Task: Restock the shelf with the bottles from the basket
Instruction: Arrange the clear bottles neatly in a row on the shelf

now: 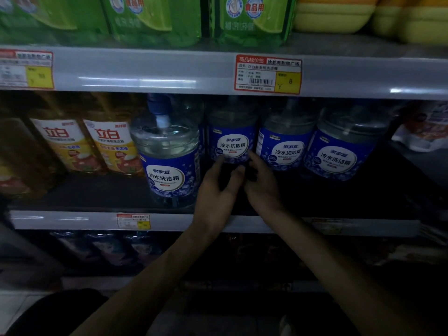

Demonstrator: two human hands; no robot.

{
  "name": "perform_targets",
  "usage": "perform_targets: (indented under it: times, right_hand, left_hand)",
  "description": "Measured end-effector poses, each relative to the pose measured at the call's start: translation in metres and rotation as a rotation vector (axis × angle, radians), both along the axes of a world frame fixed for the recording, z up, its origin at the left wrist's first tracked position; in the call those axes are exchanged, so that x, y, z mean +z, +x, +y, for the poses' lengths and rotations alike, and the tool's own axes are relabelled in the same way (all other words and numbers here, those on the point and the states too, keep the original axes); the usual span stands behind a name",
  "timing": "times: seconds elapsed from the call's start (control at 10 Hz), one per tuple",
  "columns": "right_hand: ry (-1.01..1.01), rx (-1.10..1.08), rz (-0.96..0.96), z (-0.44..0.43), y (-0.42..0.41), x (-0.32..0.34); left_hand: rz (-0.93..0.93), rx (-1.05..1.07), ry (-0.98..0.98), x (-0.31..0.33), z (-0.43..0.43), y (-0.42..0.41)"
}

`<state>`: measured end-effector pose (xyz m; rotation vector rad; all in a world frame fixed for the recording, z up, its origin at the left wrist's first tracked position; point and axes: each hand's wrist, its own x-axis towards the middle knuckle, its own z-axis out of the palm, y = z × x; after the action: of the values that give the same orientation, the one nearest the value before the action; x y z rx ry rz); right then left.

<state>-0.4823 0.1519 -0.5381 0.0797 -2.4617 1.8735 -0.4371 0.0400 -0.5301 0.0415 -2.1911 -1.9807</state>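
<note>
Both forearms bare to the frame edge, no sleeves showing. Left hand (219, 187) and right hand (260, 184): no rings or watch visible.

Green refill pouches (150, 18) above; red-bordered price tag (268, 74) below them.

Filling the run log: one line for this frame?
phase: arranging shelf | left hand: open, at second blue-label bottle | right hand: open, same bottle | front bottle: standing forward | basket: unseen
</note>
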Motion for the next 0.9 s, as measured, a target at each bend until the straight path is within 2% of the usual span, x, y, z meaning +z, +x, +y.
perform_targets:
  times: [0.2,0.3,0.5,0.7,0.8,0.9]
  right_hand:
    - [0.361,0.2,0.244,0.011,0.008,-0.017]
    - [0.589,0.289,0.211,0.016,0.011,-0.016]
    - [0.849,0.263,0.278,0.005,0.013,-0.012]
    - [0.898,0.206,0.18,-0.007,-0.002,-0.02]
    - [0.825,0.147,0.177,-0.014,-0.005,-0.017]
    - [0.853,0.126,0.164,-0.017,-0.001,-0.018]
  left_hand:
    - [0.158,-0.021,-0.586,-0.008,-0.014,0.024]
    - [0.185,-0.017,-0.712,-0.012,-0.018,0.031]
    - [0.215,-0.026,-0.757,-0.015,-0.026,0.04]
    - [0.297,-0.007,-0.839,-0.022,-0.036,0.05]
    - [0.348,0.005,-0.962,-0.021,-0.043,0.053]
    - [0.434,0.016,-1.079,-0.022,-0.05,0.055]
